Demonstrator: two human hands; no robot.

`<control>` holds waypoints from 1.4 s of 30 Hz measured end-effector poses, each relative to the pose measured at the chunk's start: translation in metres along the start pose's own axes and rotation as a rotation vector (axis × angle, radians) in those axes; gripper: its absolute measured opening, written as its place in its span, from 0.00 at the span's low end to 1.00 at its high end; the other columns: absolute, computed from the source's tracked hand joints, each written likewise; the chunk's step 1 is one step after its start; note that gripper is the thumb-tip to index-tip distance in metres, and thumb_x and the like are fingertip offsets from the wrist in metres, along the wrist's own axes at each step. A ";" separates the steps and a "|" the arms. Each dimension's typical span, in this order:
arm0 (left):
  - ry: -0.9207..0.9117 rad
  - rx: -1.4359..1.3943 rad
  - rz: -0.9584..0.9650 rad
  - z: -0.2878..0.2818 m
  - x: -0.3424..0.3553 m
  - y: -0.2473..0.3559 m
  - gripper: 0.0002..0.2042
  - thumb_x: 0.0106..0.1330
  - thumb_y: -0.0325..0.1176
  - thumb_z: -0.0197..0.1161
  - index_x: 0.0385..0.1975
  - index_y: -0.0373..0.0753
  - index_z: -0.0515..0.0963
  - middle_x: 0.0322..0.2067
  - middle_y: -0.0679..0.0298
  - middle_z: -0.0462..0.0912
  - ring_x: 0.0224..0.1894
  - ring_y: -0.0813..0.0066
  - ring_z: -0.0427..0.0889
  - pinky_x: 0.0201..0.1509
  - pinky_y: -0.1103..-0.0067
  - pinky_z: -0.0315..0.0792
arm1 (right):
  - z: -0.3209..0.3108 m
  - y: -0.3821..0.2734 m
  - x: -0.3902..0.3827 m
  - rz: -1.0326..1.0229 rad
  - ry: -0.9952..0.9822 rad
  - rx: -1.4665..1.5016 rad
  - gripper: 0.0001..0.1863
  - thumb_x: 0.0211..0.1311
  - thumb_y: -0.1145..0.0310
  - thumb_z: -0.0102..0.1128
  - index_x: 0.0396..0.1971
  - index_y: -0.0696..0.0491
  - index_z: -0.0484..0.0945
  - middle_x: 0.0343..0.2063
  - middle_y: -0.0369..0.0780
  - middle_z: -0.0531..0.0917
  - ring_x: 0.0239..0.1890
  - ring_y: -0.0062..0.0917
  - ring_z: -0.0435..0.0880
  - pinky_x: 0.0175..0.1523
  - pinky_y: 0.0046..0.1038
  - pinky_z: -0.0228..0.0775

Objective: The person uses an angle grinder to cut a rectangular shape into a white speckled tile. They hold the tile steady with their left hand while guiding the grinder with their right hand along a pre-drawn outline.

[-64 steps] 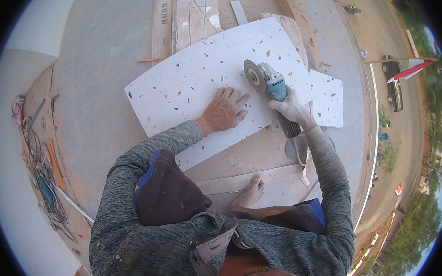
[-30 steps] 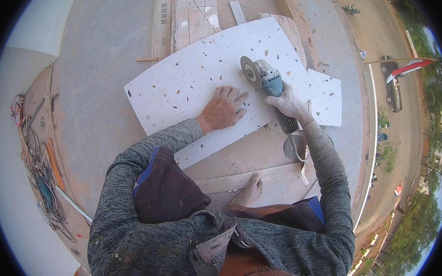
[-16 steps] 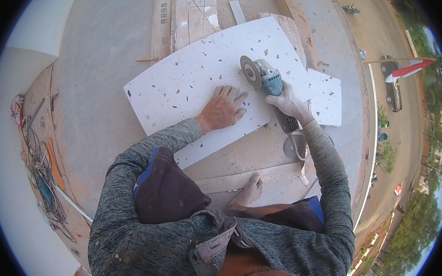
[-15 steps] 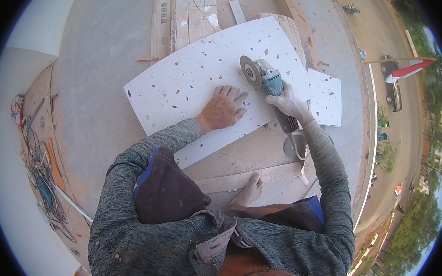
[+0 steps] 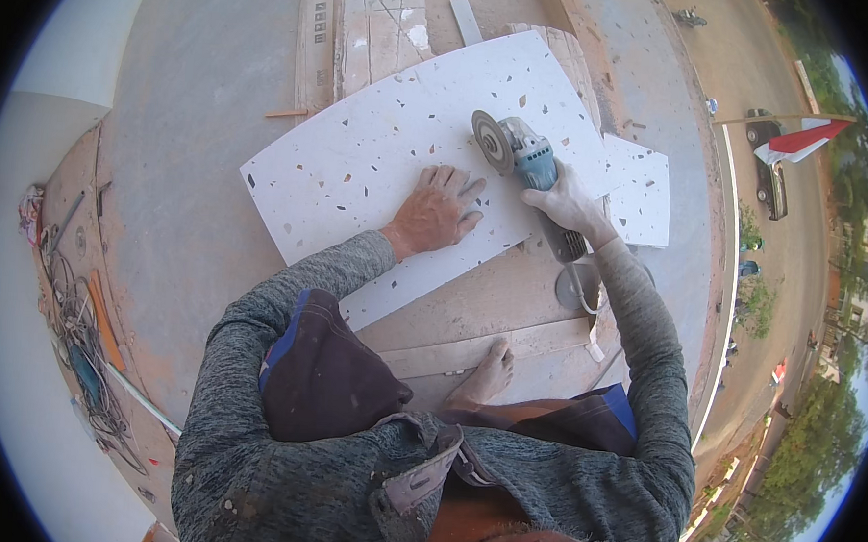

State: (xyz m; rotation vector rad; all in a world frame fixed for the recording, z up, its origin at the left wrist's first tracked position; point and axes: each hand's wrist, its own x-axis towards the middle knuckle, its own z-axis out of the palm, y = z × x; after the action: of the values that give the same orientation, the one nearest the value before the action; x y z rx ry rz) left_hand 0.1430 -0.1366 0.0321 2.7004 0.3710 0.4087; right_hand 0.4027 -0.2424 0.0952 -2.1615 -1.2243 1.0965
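Observation:
A large white speckled tile (image 5: 361, 159) lies slantwise in front of me. My left hand (image 5: 435, 215) rests flat on its near part, fingers spread and nothing held. In my right hand (image 5: 568, 201) is an angle grinder (image 5: 535, 163) with a teal and black body, gripped around its middle. Its round cutting disc (image 5: 493, 142) stands on edge over the tile, to the right of my left fingertips. Whether the disc touches the surface I cannot tell. From the grinder's rear end a pale cord (image 5: 589, 301) hangs down.
A smaller speckled tile piece (image 5: 638, 193) lies at the right. Cardboard (image 5: 382, 38) shows beyond the large tile. My bare foot (image 5: 488, 374) is on the near side, by a pale strip (image 5: 449, 352). Tangled cables (image 5: 87, 341) lie far left; a low wall edge (image 5: 728, 237) borders a road.
Almost nothing differs. The view has shifted very slightly; both hands and the grinder keep their places on and over the tile.

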 end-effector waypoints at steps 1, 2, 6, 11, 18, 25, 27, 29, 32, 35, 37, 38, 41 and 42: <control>-0.001 0.001 -0.001 0.000 0.000 0.000 0.28 0.73 0.45 0.66 0.65 0.30 0.80 0.54 0.52 0.79 0.59 0.55 0.74 0.68 0.60 0.65 | 0.000 -0.002 -0.001 0.006 -0.002 0.004 0.40 0.49 0.57 0.74 0.59 0.68 0.78 0.43 0.55 0.90 0.44 0.39 0.91 0.53 0.38 0.83; -0.001 -0.002 -0.002 0.000 0.000 0.000 0.28 0.72 0.45 0.66 0.65 0.30 0.80 0.54 0.52 0.79 0.59 0.55 0.74 0.69 0.60 0.65 | 0.000 -0.003 -0.002 0.012 -0.003 0.009 0.40 0.49 0.57 0.74 0.59 0.69 0.78 0.43 0.55 0.90 0.44 0.39 0.91 0.53 0.38 0.83; 0.003 -0.011 0.000 -0.001 0.000 0.000 0.28 0.72 0.45 0.66 0.64 0.30 0.80 0.54 0.52 0.79 0.59 0.54 0.74 0.69 0.60 0.65 | 0.000 -0.003 -0.004 -0.004 -0.001 0.004 0.39 0.49 0.58 0.73 0.59 0.69 0.78 0.42 0.55 0.90 0.42 0.39 0.92 0.51 0.38 0.84; 0.011 -0.008 0.003 0.000 0.000 0.001 0.27 0.72 0.45 0.66 0.63 0.31 0.80 0.53 0.52 0.79 0.59 0.54 0.74 0.68 0.60 0.65 | 0.001 -0.002 -0.006 0.012 0.001 -0.002 0.39 0.50 0.58 0.73 0.59 0.69 0.79 0.41 0.54 0.90 0.41 0.38 0.92 0.50 0.37 0.84; 0.017 -0.015 0.005 -0.001 0.001 0.000 0.27 0.71 0.45 0.67 0.63 0.31 0.80 0.53 0.52 0.79 0.58 0.55 0.74 0.67 0.60 0.65 | -0.001 -0.004 -0.010 0.019 -0.014 0.020 0.39 0.50 0.58 0.72 0.60 0.68 0.78 0.43 0.54 0.90 0.44 0.38 0.91 0.52 0.37 0.84; 0.024 -0.014 0.008 0.000 0.000 0.000 0.27 0.71 0.44 0.67 0.63 0.30 0.80 0.53 0.52 0.79 0.58 0.55 0.74 0.67 0.60 0.65 | -0.001 -0.007 -0.013 0.041 -0.025 0.012 0.39 0.50 0.59 0.73 0.60 0.68 0.78 0.45 0.54 0.89 0.45 0.38 0.91 0.53 0.37 0.83; 0.026 -0.017 0.012 0.000 0.001 0.000 0.27 0.71 0.44 0.67 0.63 0.30 0.80 0.53 0.52 0.79 0.58 0.55 0.74 0.67 0.60 0.65 | 0.000 -0.004 -0.012 0.028 -0.019 0.027 0.39 0.51 0.59 0.73 0.61 0.68 0.77 0.45 0.54 0.89 0.45 0.38 0.91 0.53 0.37 0.83; 0.025 -0.017 0.013 0.000 0.001 0.000 0.27 0.72 0.45 0.67 0.63 0.30 0.80 0.53 0.52 0.79 0.58 0.54 0.74 0.67 0.60 0.65 | 0.000 -0.004 -0.013 0.018 -0.015 0.033 0.39 0.51 0.60 0.73 0.61 0.69 0.77 0.45 0.55 0.89 0.45 0.38 0.91 0.53 0.37 0.83; 0.021 -0.003 0.014 0.001 -0.001 -0.001 0.27 0.71 0.45 0.67 0.64 0.31 0.80 0.54 0.51 0.78 0.58 0.54 0.74 0.67 0.60 0.66 | 0.002 0.001 -0.011 0.012 -0.010 0.041 0.40 0.51 0.60 0.73 0.61 0.70 0.76 0.45 0.55 0.89 0.45 0.38 0.91 0.54 0.38 0.83; 0.021 0.015 0.017 0.002 -0.001 -0.002 0.28 0.71 0.45 0.67 0.64 0.32 0.79 0.54 0.51 0.77 0.58 0.54 0.74 0.66 0.60 0.66 | 0.003 0.002 -0.011 0.009 0.001 0.010 0.40 0.50 0.61 0.73 0.61 0.70 0.76 0.45 0.55 0.89 0.45 0.39 0.91 0.54 0.38 0.83; 0.024 0.007 0.018 0.002 0.000 -0.002 0.28 0.72 0.45 0.67 0.63 0.30 0.80 0.53 0.52 0.79 0.58 0.55 0.74 0.67 0.60 0.66 | 0.002 0.000 -0.011 0.008 -0.005 0.014 0.39 0.50 0.61 0.73 0.61 0.70 0.76 0.45 0.55 0.89 0.45 0.39 0.91 0.54 0.38 0.83; 0.024 0.007 0.019 0.001 0.000 -0.001 0.27 0.72 0.45 0.67 0.63 0.30 0.80 0.53 0.52 0.79 0.58 0.55 0.74 0.67 0.60 0.66 | 0.001 -0.001 -0.012 0.007 -0.008 0.016 0.39 0.50 0.61 0.73 0.61 0.70 0.76 0.45 0.55 0.89 0.45 0.39 0.91 0.54 0.38 0.83; 0.029 0.007 0.021 0.001 -0.001 -0.002 0.27 0.72 0.45 0.67 0.63 0.30 0.81 0.53 0.52 0.79 0.58 0.55 0.74 0.67 0.60 0.66 | 0.001 -0.003 -0.012 0.002 -0.010 0.001 0.39 0.50 0.61 0.73 0.61 0.70 0.76 0.45 0.55 0.89 0.45 0.39 0.91 0.54 0.38 0.83; 0.032 0.005 0.022 0.002 -0.001 -0.002 0.27 0.72 0.45 0.67 0.63 0.30 0.81 0.53 0.52 0.79 0.58 0.55 0.74 0.67 0.60 0.66 | 0.001 -0.002 -0.012 -0.005 -0.009 0.003 0.39 0.50 0.61 0.73 0.61 0.69 0.76 0.45 0.55 0.89 0.45 0.39 0.91 0.54 0.38 0.83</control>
State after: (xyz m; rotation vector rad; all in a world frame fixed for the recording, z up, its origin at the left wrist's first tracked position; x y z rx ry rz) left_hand 0.1424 -0.1355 0.0292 2.7080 0.3526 0.4588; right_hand 0.3972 -0.2517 0.1011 -2.1530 -1.2307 1.1058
